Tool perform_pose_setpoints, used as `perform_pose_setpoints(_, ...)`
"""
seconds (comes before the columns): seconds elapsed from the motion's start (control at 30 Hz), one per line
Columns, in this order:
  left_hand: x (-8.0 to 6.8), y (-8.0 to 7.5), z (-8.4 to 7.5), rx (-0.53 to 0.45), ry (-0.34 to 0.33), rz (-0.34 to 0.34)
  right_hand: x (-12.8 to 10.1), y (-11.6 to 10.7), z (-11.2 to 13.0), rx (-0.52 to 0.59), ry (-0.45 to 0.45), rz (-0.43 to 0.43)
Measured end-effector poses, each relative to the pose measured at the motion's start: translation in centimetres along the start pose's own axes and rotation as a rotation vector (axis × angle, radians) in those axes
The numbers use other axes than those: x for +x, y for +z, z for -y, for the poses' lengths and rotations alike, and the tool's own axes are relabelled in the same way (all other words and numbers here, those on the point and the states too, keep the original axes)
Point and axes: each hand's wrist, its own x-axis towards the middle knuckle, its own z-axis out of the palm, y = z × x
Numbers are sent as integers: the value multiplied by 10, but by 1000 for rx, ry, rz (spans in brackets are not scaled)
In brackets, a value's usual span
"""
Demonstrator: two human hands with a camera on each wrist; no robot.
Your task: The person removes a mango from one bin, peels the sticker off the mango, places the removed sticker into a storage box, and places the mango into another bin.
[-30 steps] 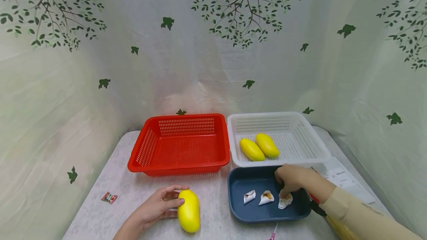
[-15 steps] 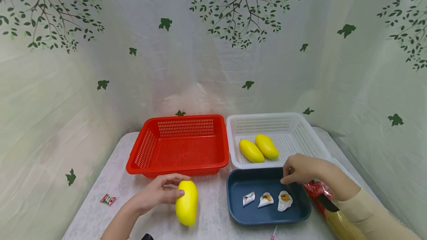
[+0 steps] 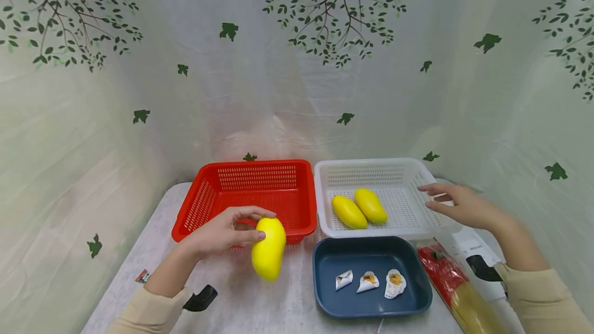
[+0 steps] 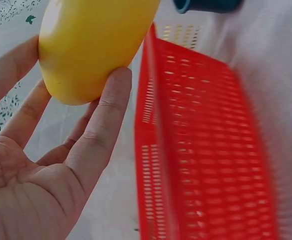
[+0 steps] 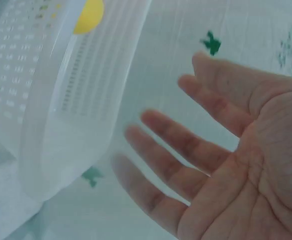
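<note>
My left hand [image 3: 229, 231] pinches a yellow mango [image 3: 269, 249] by its upper part, thumb on one side and fingertips on the other. The mango hangs upright in front of the red basket [image 3: 185, 218], and the left wrist view shows it above the basket's rim. My right hand [image 3: 464, 207] holds nothing; its fingers are spread and relaxed over the right side of the white basket [image 3: 406, 231]. Inside that basket two more mangoes lie side by side, a left mango [image 3: 349, 212] and a right mango [image 3: 370, 205].
A dark blue tray [image 3: 371, 308] in front of the white basket holds three curled white paper pieces [image 3: 368, 282]. Right of it lies a long red-and-yellow packet [image 3: 459, 282] beside a printed white sheet [image 3: 473, 246]. A small candy wrapper [image 3: 143, 276] is at left.
My left hand has lifted the mango off the table towards the red basket. My right hand has left the paper piece in the blue tray and moved up and right to the white basket.
</note>
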Motion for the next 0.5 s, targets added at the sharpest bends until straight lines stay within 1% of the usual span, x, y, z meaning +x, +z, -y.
perform_pose_setpoints(0.07,10,-3,-9,-3,4,-2,0,-1,-9,-1,20,-24)
perform_pose_setpoints(0.23,38,-7,-27,-37,2,0,3,-1,-29,31,52,-31)
perform_pose_setpoints(0.37,61,-8,-41,-40,9,11,10,0,-43,104,77,-23)
perform_pose_setpoints(0.5,78,-7,-54,-25,19,17,20,5,-56,189,107,-21)
